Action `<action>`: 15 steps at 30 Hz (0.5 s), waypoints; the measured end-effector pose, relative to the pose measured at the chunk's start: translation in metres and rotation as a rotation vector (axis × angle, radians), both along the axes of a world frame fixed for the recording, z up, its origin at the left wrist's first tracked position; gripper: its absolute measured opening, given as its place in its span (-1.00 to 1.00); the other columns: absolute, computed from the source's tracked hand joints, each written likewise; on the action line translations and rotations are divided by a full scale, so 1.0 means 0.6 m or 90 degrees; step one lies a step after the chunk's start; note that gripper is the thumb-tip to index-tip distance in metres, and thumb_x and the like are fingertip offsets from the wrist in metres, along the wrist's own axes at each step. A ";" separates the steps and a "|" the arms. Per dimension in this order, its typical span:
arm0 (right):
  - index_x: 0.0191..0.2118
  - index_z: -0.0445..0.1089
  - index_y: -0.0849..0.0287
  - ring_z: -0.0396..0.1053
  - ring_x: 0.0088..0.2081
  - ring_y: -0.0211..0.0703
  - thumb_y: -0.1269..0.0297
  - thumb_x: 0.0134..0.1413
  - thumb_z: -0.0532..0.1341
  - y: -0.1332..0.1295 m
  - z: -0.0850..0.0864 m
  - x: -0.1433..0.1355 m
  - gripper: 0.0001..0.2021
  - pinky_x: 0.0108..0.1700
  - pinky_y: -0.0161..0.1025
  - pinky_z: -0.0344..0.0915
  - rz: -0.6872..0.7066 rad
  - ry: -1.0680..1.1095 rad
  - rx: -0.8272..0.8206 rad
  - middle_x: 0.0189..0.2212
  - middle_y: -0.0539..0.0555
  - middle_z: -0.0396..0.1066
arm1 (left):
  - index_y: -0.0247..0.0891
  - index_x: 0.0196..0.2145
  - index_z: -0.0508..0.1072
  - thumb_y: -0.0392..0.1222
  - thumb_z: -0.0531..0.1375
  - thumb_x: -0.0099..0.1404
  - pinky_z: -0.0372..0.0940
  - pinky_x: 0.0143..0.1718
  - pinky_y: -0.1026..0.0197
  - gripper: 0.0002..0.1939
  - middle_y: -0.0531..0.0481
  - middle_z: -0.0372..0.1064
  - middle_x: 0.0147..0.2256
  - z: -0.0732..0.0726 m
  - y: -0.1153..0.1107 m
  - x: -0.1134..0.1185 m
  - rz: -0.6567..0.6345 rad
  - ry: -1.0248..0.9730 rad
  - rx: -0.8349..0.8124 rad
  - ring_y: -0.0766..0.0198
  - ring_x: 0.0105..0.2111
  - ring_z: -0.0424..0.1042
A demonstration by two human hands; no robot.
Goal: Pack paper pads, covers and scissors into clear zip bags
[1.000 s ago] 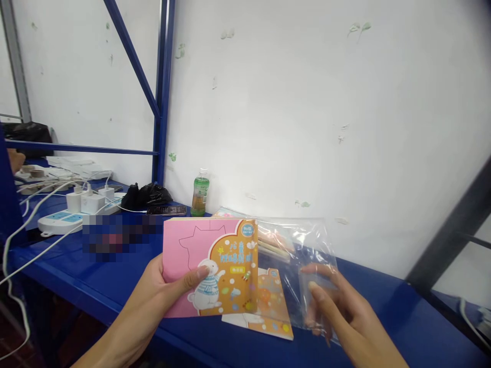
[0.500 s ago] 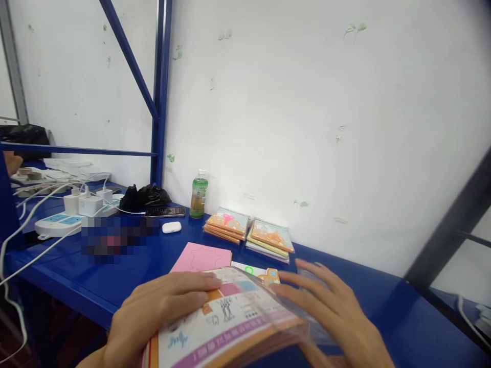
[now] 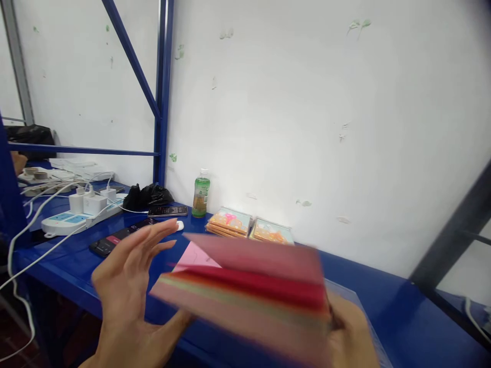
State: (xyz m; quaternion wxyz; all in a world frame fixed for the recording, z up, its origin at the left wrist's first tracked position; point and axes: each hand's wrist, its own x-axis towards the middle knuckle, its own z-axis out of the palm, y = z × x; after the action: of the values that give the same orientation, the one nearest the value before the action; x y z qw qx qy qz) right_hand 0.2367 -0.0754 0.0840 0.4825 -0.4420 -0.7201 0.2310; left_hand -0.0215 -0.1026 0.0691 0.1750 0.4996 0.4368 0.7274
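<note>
My right hand [image 3: 349,327] grips a thick stack of coloured paper [image 3: 264,294] by its right edge. The stack is raised and tilted, its pink, red, orange and pale green layers fanned apart and smeared by motion. To the left of it, my left hand [image 3: 128,291] is open with fingers curved and apart; its thumb is close to the stack's lower left edge, and I cannot tell if they touch. Behind the stack lies a pink sheet with a drawn outline [image 3: 195,258]. Clear plastic [image 3: 347,294] shows on the table beside my right hand.
Two piles of wrapped craft packs [image 3: 230,221] [image 3: 271,231] sit by the wall. A green bottle [image 3: 201,194], a phone [image 3: 168,211], a white earbud case [image 3: 180,225] and another dark phone [image 3: 105,245] are farther left. A power strip [image 3: 63,224] has chargers and white cables.
The stack has been lifted and tipped up, so its coloured layers show instead of the printed top. My left hand has come off it and opened; my right hand now grips its right edge.
</note>
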 end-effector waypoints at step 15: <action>-0.09 0.55 0.18 0.60 -0.15 0.23 -0.20 -0.20 0.49 0.017 -0.026 -0.054 -0.37 -0.20 0.01 0.57 0.079 0.357 -0.298 -0.18 0.23 0.65 | -0.01 0.02 0.62 -0.11 0.42 0.23 0.50 0.02 0.11 -0.62 0.01 0.64 -0.03 0.008 0.012 0.024 -0.320 -0.049 -0.215 -0.07 0.03 0.56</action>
State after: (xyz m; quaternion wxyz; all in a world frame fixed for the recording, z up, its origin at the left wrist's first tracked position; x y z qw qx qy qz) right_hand 0.2042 -0.0655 0.0685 0.5320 -0.4157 -0.5125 0.5306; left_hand -0.0071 -0.0953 0.0740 0.4469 0.5277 0.4071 0.5967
